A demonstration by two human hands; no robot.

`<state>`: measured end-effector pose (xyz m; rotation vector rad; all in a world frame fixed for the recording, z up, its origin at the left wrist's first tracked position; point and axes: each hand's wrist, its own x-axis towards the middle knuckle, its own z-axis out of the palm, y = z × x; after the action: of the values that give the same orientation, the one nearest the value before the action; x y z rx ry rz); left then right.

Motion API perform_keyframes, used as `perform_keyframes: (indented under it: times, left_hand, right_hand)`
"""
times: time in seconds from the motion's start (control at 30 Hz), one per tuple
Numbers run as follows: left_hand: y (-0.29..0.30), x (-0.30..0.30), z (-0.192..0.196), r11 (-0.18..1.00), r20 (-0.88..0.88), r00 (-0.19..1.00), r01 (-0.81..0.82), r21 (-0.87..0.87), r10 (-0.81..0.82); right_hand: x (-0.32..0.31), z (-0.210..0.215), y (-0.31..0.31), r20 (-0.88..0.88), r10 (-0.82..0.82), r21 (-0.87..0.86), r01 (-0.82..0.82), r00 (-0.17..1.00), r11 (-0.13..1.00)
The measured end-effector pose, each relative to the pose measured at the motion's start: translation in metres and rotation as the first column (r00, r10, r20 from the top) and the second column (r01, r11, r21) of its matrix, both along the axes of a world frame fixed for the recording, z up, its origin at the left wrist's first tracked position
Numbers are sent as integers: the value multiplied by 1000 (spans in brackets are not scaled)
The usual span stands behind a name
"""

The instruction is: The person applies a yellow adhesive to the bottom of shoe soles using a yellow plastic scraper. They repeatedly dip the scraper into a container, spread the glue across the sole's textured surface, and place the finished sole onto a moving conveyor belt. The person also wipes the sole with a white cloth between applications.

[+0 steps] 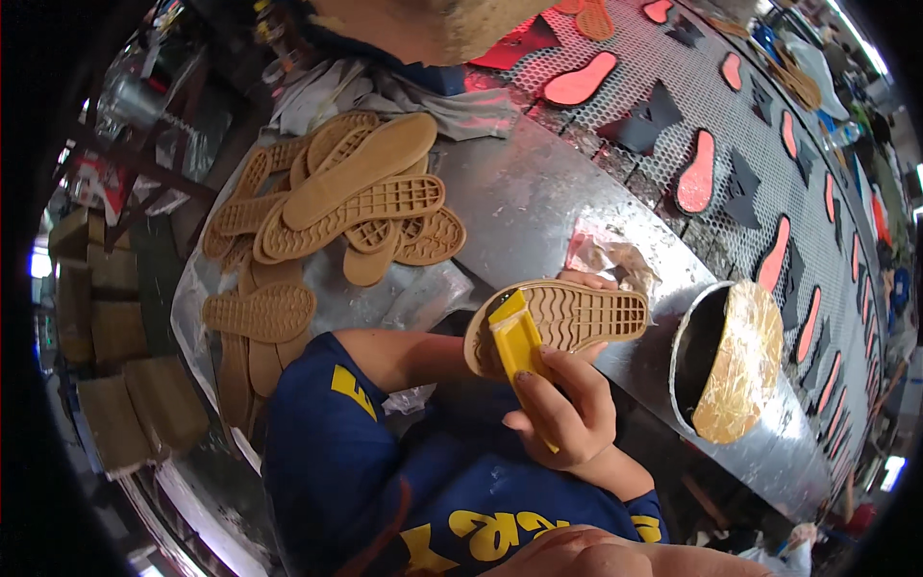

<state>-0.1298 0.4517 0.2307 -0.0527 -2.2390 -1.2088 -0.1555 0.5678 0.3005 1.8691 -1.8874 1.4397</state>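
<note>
A tan shoe sole lies across my left hand. The palm is hidden beneath the sole, and its fingertips show at the far edge. The sole's gridded and wavy side faces up. My right hand grips a flat yellow tool with a dark tip. That tip rests over the sole's left part; whether it touches, I cannot tell. To the left, a pile of tan soles lies on plastic sheeting, some with the grid side up and some with the smooth side up.
A round container with a yellowish, glue-crusted side stands on the metal table at right. Beyond the table, a mesh conveyor carries red-lit insoles and black cut pieces. Cardboard boxes are stacked at far left.
</note>
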Motion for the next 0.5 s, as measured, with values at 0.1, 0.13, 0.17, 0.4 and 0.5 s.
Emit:
perform_keyframes:
  times: [0.1,0.13,0.17,0.4,0.5]
  left_hand:
    - [6,4,-9,985,40,997,52,164,-60]
    - [9,5,-13,917,1,995,92,387,-101]
    - [11,6,-14,872,-6,993,106,478,-117]
    - [13,4,-23,878,-25,990,133,460,-137]
    - [25,3,-39,669,-147,975,221,710,-166]
  right_hand:
    - [-5,3,0,13,87,13,-88,996,996]
    - [-6,6,-1,8,110,20,-111,994,994]
    - [-8,8,-1,4,133,27,-133,991,991]
    - [-16,13,2,48,186,37,-187,981,982]
    - [-19,11,4,92,217,28,-220,972,975]
